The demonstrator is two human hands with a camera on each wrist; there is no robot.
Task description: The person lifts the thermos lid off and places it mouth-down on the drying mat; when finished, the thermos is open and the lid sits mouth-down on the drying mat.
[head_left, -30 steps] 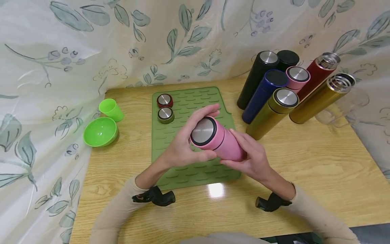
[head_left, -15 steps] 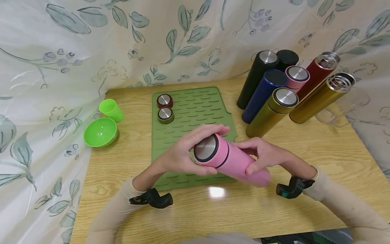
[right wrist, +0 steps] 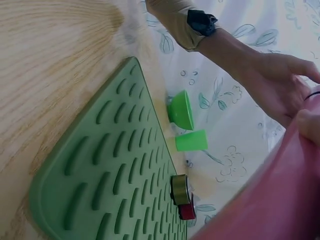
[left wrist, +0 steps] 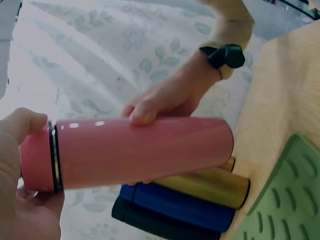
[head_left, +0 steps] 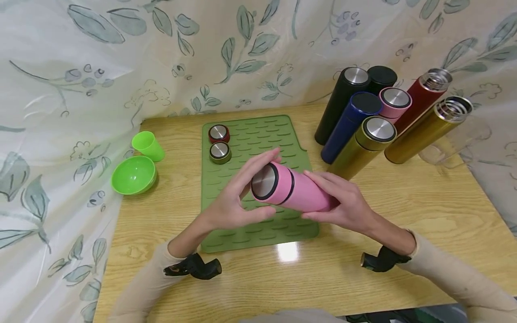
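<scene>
A pink thermos bottle [head_left: 304, 193] with a steel-topped lid lies tilted above the green mat [head_left: 226, 224]. My right hand [head_left: 343, 202] grips its body near the base, thumb on one side and fingers on the other. Around the lid, my left hand [head_left: 232, 199] is spread, its thumb standing apart from the pink side in the head view. The left wrist view shows the pink lid [left wrist: 36, 162] between that thumb and the fingers below. A black ring marks the join between lid and body.
A red-sided cap [head_left: 218, 133] and an olive cap [head_left: 220, 152] sit on the mat. A green cup [head_left: 147, 146] and bowl [head_left: 134, 175] stand left. Several bottles cluster right, among them a gold one [head_left: 363, 148] and an uncapped red one [head_left: 424, 96].
My right hand turned on the bottle body and then came back to a grip near its base. The bottle swung down, then up again. My left thumb has come away from the lid.
</scene>
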